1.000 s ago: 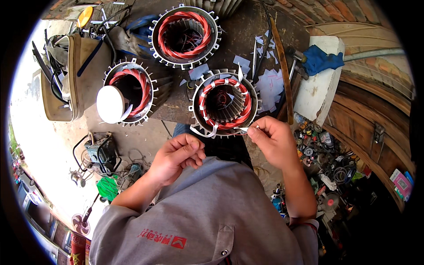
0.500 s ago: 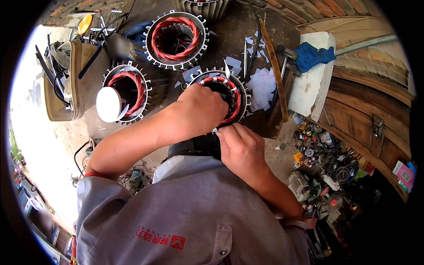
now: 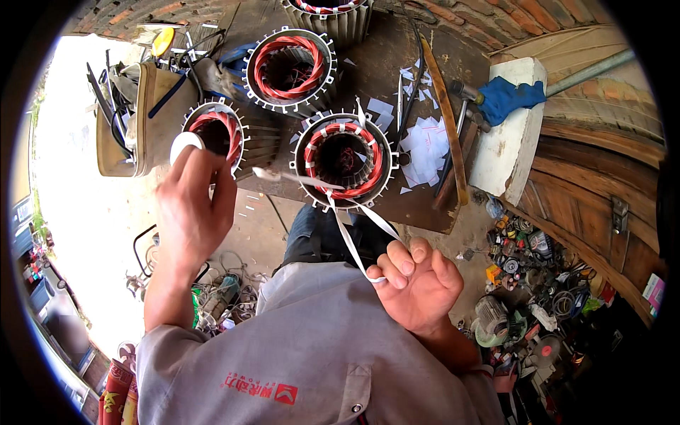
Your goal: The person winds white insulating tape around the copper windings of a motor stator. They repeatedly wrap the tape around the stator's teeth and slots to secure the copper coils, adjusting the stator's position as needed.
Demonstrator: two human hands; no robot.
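Right hand [image 3: 418, 283] pinches the thin, limp white tape [image 3: 347, 241] trailing from the near stator [image 3: 345, 159]; left hand [image 3: 190, 205], fingers loosely spread, reaches the tape roll [image 3: 183, 145].

It was a motor-repair workshop — wound stators [image 3: 344, 157] on a worn bench [image 3: 425, 205], a tool bag [image 3: 131, 120], scrap parts [image 3: 528, 276] littering the floor.

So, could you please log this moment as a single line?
left hand: raised, by white tape roll | right hand: pinching white tape strip | strip runs to nearest stator
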